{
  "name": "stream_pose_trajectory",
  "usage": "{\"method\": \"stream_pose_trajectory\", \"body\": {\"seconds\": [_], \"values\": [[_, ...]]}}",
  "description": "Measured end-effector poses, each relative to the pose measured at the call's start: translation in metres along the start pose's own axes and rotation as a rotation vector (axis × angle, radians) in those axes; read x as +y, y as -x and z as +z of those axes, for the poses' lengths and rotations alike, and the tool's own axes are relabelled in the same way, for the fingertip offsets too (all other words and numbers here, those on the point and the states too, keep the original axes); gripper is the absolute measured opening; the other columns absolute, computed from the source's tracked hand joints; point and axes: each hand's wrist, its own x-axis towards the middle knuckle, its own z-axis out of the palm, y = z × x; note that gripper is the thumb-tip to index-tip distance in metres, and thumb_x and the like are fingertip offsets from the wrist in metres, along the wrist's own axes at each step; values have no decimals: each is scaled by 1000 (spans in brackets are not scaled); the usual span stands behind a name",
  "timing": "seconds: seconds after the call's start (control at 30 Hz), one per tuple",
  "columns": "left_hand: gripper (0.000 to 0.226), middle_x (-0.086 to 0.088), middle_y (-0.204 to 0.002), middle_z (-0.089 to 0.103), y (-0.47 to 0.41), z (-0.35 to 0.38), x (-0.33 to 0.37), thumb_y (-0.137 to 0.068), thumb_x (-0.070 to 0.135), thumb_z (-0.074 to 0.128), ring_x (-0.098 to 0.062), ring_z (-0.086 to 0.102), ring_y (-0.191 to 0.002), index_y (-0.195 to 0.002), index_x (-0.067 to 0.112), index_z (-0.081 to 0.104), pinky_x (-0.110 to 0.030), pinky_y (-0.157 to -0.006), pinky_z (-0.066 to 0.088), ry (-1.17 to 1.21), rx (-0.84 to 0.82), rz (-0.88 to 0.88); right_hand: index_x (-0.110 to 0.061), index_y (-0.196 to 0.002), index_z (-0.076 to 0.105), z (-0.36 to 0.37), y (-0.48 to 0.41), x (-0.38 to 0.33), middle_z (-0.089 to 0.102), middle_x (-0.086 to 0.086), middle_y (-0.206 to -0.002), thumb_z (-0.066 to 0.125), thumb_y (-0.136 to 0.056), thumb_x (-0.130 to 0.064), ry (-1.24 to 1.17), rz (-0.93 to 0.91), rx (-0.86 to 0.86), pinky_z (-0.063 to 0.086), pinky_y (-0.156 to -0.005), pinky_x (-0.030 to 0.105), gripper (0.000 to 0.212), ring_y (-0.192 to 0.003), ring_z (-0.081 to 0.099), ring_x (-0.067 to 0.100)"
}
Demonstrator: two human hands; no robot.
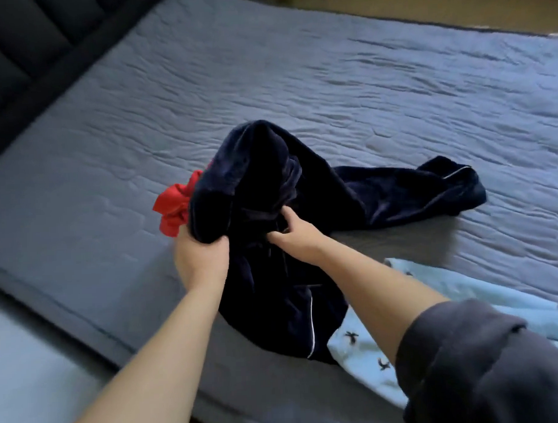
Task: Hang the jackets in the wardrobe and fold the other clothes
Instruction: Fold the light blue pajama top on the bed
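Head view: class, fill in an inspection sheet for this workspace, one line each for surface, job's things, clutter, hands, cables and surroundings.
Surface: grey quilted bed cover, wrinkled.
Job's things: navy garment with white piping, partly lifted, one end trailing on the cover; red garment showing from behind it; light blue printed cloth lying at the near right.
Clutter: nothing seen.
Hands: left hand grips a bunch of the navy garment; right hand grips its folds.
Cables: nothing seen.
Surroundings: dark padded headboard at far left; pale floor beyond the bed.
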Motion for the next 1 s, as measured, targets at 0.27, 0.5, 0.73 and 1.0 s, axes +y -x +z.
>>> {"method": "stream_pose_trajectory", "body": {"seconds": [0.27,0.5,0.73,1.0], "values": [[69,-4,-150,35,72,20,-65,-80,17,67,-23,37,-134,-142,21,37,-28,-95,35,-337,-439,-21,-32,-146,23,-3,62,101,60,3,-114,53,-88,-32,246,116,-55,49,-69,27,65,-78,57,10],[47,-1,-151,30,219,59,-46,-84,20,60,-19,20,-142,-129,24,49,-38,-112,23,-604,-611,361,-20,-136,42,-80,186,216,60,9,-123,51,-87,-21,343,323,113,44,-91,32,50,-112,56,26],[26,8,-115,50,418,117,-27,-84,25,53,-14,44,-116,-110,27,55,-29,-95,30,-648,-992,693,-18,-119,55,-143,342,334,58,3,-117,52,-86,-21,390,429,340,44,-85,36,33,-108,54,23],[36,0,-116,57,534,185,-4,-84,29,55,-24,53,-110,-118,24,46,-37,-84,46,-724,-1170,562,-21,-137,35,-154,437,433,45,9,-133,68,-79,-41,165,673,338,43,-95,40,70,-122,47,29]]}}
